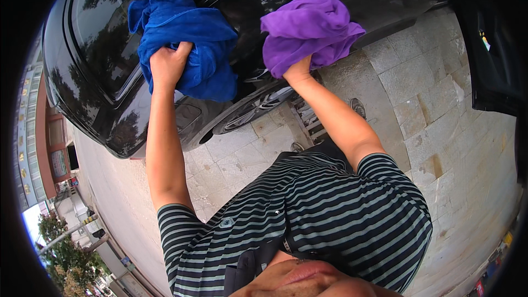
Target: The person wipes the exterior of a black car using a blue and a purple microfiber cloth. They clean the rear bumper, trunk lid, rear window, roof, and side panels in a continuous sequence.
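My left hand (168, 65) grips a blue cloth (194, 33), its thumb on top of the bunched fabric. The cloth lies against the rear side of a black car (128, 130), near the rear side window (105, 24) and above the fuel filler flap (187, 114). My right hand (300, 69) holds a bunched purple cloth (309, 29), which covers its fingers. That cloth is at the car's side, forward of the rear wheel (255, 109). Whether it presses on the panel is hard to tell. Trees and sky reflect in the glossy paint.
An open car door (491, 57) stands at the right. Under me are stone paving (437, 132), a slotted drain grate (313, 121) and my shoes (358, 108). Beyond the car's rear, at left, are a building (37, 132), a tree (66, 247) and a striped pole (68, 233).
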{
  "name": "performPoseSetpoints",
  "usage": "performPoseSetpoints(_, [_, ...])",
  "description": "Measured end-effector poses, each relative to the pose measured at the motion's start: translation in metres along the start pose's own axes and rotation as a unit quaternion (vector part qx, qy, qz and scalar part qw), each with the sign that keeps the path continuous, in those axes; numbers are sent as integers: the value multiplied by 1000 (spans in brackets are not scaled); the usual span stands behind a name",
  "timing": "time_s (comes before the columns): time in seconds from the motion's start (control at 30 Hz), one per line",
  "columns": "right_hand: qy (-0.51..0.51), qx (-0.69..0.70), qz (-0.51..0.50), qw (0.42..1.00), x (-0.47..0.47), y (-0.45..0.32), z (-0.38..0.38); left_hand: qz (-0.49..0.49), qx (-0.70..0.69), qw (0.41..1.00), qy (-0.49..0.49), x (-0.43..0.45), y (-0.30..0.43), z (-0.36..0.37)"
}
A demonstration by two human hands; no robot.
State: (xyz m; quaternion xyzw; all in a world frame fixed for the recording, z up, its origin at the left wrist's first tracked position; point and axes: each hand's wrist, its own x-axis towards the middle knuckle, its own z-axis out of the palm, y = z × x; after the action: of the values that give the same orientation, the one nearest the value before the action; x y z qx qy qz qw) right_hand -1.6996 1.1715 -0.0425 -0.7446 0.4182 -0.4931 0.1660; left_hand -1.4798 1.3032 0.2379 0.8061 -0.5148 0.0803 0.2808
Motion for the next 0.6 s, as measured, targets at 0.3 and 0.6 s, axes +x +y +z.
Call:
performPoseSetpoints(0.3, [-185, 193, -46, 963, -62, -25, 20, 194, -12, 976, -103, 10, 22, 33])
performPoseSetpoints(0.6, [83, -29, -82, 993, 208, 155, -123, 252, 104, 955, -119, 37, 33, 56])
